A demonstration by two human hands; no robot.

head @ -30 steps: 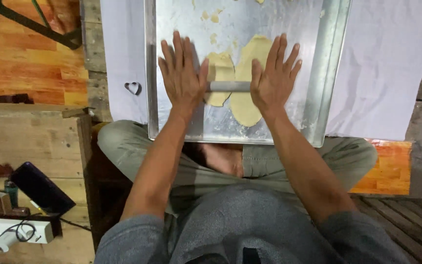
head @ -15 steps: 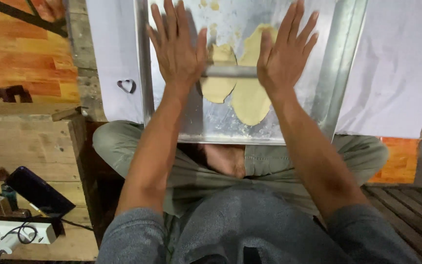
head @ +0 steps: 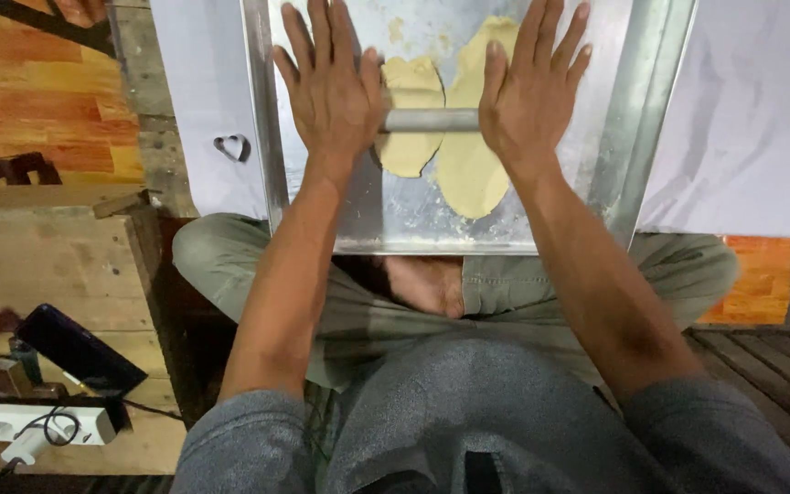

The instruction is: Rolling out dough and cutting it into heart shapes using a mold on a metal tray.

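Your left hand and right hand press flat, fingers spread and unclenched, on the grey metal rolling pin over pale yellow dough on the steel tray; the dough lies partly flattened, its edges uneven.

Dough lies on the tray — roller across it, cutter left of tray.

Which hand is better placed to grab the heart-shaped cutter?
Left. The left hand lies flat on the roller at the tray's left side, and the cutter sits just beyond that rim on the white sheet. The right hand would probably have to cross the dough.
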